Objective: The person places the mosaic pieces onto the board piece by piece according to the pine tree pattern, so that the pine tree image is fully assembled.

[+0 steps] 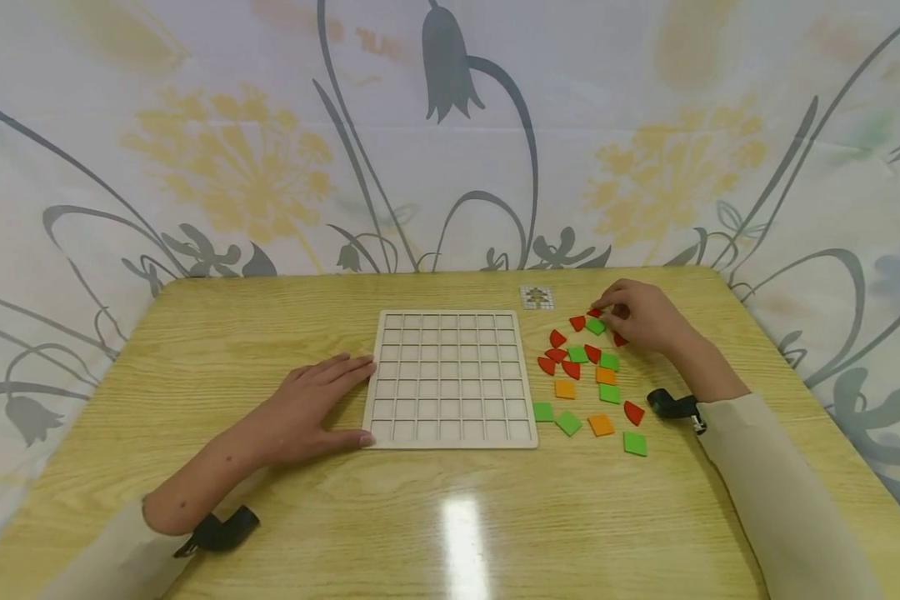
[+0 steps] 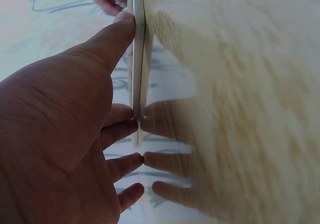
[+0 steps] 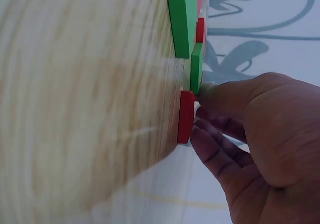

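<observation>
My left hand (image 1: 307, 412) lies at the left side of a pale square board (image 1: 452, 439) with a grid of square cells. Its fingers are stretched out and spread, the fingertips and thumb at the board's edge (image 2: 138, 74). At the far end of a scatter of tiles, my right hand (image 1: 641, 315) has its bent fingers and thumb around a small red tile (image 1: 594, 312); whether they pinch it I cannot tell. Close to the thumb is a green square tile (image 1: 596, 327). Another red tile (image 3: 186, 116) stands out in front of the fingers in the right wrist view.
Right of the board lie several red quarter-round tiles (image 1: 633, 412), green squares (image 1: 634, 443) and orange squares (image 1: 601, 425). A small card with a gridded picture (image 1: 537, 297) is behind the board's right corner. A patterned cloth (image 1: 450, 183) rises behind the wooden table (image 1: 330, 525).
</observation>
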Demonstrator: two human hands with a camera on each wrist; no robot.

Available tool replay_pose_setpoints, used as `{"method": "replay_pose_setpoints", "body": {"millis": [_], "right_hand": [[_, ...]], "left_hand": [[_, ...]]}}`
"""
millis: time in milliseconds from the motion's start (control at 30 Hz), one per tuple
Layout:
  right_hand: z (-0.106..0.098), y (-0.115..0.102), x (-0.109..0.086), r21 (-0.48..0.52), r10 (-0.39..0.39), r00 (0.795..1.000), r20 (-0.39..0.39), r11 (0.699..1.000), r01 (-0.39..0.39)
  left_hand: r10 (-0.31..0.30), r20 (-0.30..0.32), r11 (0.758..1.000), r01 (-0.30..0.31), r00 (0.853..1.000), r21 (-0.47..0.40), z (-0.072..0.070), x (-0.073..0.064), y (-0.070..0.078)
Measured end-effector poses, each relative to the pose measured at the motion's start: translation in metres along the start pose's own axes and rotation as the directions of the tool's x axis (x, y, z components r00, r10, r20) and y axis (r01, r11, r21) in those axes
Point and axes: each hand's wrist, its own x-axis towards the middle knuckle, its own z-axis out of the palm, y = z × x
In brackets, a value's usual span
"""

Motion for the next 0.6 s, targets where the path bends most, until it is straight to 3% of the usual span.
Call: {"method": "replay_pose_setpoints", "body": {"millis": [600], "right_hand": [[-0.0001,-0.0085,0.0056,-0.058,-0.047,0.999,-0.001,0.997,0.046]], "left_hand": [[0.051,-0.009,0.999,-0.051,0.999,-0.017,0.0024,0.0021,0.0022]]}}
